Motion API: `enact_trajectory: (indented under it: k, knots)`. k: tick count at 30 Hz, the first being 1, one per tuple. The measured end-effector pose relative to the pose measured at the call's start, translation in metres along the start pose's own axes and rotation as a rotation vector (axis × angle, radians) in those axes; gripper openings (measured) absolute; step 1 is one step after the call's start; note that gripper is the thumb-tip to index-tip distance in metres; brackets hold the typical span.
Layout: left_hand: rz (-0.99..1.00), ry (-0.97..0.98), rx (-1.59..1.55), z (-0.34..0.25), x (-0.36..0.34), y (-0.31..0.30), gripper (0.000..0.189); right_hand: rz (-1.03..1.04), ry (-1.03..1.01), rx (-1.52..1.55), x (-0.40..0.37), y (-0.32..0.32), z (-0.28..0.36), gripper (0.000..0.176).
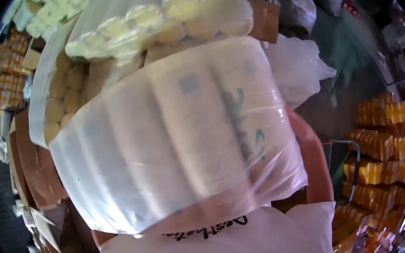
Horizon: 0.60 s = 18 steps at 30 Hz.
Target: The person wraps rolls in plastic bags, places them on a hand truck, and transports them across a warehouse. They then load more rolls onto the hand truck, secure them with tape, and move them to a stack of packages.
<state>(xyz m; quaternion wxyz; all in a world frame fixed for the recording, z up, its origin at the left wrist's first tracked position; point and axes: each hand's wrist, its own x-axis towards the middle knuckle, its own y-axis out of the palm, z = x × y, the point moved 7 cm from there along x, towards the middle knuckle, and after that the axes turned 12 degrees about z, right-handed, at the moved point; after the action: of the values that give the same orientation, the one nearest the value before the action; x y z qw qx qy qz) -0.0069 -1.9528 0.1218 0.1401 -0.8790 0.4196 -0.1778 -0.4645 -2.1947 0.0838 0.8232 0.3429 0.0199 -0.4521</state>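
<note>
A large clear-plastic-wrapped pack of long, pale cylindrical stacks [176, 138] fills the middle of the view, tilted, close against my white shirt [269, 244]. Blurred dark green marks show on its wrapping at the right. My right arm [314, 159] reaches up along the pack's right side and goes behind it, so the hand is hidden. Only a sliver of my left arm [101, 237] shows under the pack's lower left corner; that hand is hidden too. Just beyond is another plastic-wrapped pack with round, yellowish ends [175, 11].
Open cardboard boxes [38, 167] stand at the left. White plastic bags [294, 69] lie beyond the pack's right side. Orange-and-white packages [377, 169] are stacked at the right, beside a curved metal handle [355, 174]. More orange packages [9, 69] are piled at far left.
</note>
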Motion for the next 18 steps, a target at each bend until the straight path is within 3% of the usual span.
enact_trajectory:
  k: [2,3,5,12,18]
  knots:
    - [0.009,-0.007,0.028,-0.003,-0.022,-0.006,0.04,-0.079,-0.024,0.02,-0.018,-0.007,0.012,0.058]
    - [0.006,-0.006,0.033,-0.004,-0.033,-0.01,0.04,0.042,-0.186,0.116,-0.027,0.009,0.02,0.06]
    - [0.019,-0.002,0.038,-0.009,-0.051,-0.011,0.04,0.049,-0.295,0.153,-0.038,0.016,0.018,0.06]
    - [0.116,0.104,0.085,-0.041,-0.088,-0.005,0.039,-0.138,-0.421,0.07,-0.05,-0.02,-0.008,0.059]
    - [0.128,0.385,0.103,-0.085,0.006,0.01,0.038,-0.182,-0.494,0.02,-0.047,-0.037,-0.021,0.057]
